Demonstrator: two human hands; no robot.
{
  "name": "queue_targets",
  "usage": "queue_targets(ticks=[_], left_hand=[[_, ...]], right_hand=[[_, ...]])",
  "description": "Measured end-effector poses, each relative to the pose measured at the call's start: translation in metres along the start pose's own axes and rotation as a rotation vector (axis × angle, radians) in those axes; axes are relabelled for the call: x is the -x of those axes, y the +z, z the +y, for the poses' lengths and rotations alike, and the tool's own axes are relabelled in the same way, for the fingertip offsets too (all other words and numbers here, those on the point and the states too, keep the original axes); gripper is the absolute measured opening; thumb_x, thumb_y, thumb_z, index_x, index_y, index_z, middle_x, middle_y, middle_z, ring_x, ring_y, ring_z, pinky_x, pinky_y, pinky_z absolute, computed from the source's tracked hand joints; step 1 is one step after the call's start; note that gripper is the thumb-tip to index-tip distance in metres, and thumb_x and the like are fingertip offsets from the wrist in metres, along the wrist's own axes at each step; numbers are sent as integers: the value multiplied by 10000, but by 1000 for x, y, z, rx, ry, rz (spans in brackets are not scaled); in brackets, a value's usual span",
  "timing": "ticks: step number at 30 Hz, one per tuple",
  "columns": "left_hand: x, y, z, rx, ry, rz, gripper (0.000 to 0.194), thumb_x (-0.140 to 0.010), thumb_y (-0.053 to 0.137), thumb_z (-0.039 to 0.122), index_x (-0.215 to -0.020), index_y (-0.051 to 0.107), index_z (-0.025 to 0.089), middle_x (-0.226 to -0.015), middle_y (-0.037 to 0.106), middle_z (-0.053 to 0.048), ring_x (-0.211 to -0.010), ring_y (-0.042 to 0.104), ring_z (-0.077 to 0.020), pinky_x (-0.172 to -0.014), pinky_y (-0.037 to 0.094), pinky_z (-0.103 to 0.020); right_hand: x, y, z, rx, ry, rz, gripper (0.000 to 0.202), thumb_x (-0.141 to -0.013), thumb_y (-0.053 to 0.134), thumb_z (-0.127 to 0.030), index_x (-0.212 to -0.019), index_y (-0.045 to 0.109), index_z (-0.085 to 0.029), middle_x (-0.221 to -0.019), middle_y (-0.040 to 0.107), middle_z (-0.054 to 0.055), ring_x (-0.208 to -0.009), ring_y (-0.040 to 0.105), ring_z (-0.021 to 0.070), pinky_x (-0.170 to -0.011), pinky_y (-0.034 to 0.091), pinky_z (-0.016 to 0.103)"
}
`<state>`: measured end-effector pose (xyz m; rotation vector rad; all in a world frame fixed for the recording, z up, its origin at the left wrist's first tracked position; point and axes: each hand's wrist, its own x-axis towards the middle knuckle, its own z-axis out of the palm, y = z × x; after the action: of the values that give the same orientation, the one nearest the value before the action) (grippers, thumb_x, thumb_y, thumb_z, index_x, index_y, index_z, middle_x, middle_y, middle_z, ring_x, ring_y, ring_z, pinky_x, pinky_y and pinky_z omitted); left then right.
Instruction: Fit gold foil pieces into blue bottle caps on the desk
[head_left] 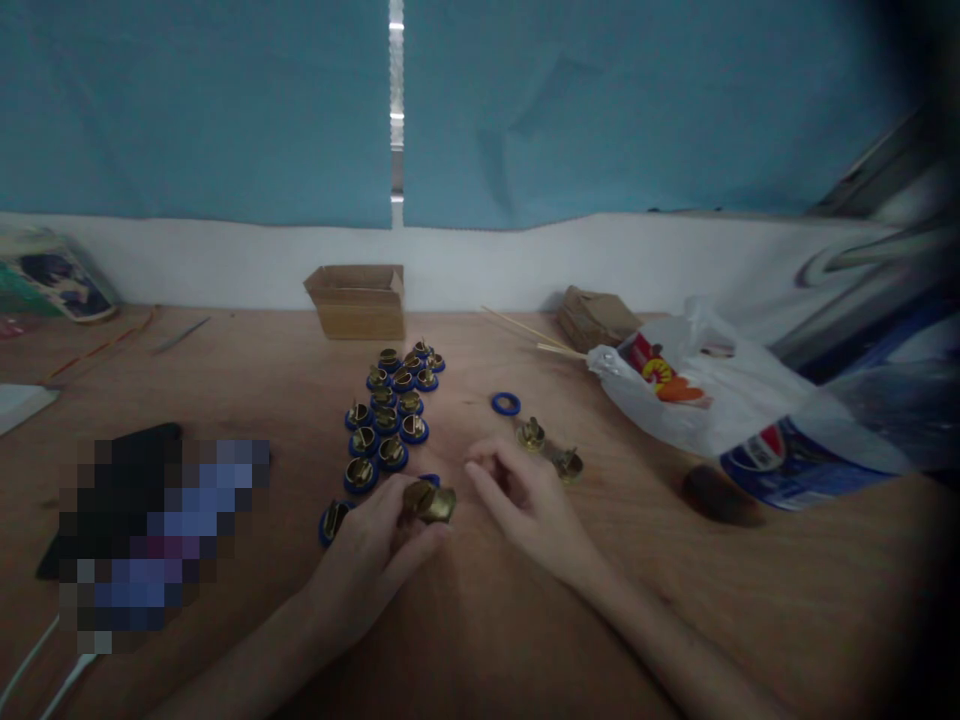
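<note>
Between its thumb and fingers, my left hand [375,540] holds a brass-coloured metal part [438,504], with a bit of blue ring [430,480] showing just behind it. My right hand [529,505] is to the right, apart from the left, its thumb and fingertips pinched together; whatever they hold, if anything, is too small to make out. Several brass parts with blue rings [386,418] stand in a cluster beyond my left hand. A loose blue ring [506,403] lies past my right hand, near two brass parts without blue rings [568,463].
An open cardboard box [362,305] stands by the wall. On the right are a brown folded package [596,318], a white plastic bag [705,400] and a Pepsi bottle [814,455]. A black item [112,490] and white cables [69,685] lie at left.
</note>
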<state>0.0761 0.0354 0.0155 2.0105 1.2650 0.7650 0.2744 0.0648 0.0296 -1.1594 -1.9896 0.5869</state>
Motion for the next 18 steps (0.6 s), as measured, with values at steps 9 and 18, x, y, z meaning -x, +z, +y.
queue_targets(ticks=[9, 18], left_hand=[[4, 17, -20, -384, 458, 199, 284, -940, 500, 304, -1169, 477, 138, -1122, 665, -157, -1066, 665, -258, -868, 575, -373], [2, 16, -15, -260, 363, 245, 305, -896, 593, 262, -1175, 512, 170, -1125, 655, -107, -1055, 655, -226, -886, 571, -343]], right_hand=[[15, 17, -8, 113, -352, -100, 124, -902, 571, -258, -985, 601, -170, -768, 573, 13, -653, 539, 137, -569, 431, 245], [10, -5, -4, 373, -338, -66, 233, -983, 401, -206, -843, 584, -167, -749, 615, 44, -656, 575, 164, -594, 429, 271]])
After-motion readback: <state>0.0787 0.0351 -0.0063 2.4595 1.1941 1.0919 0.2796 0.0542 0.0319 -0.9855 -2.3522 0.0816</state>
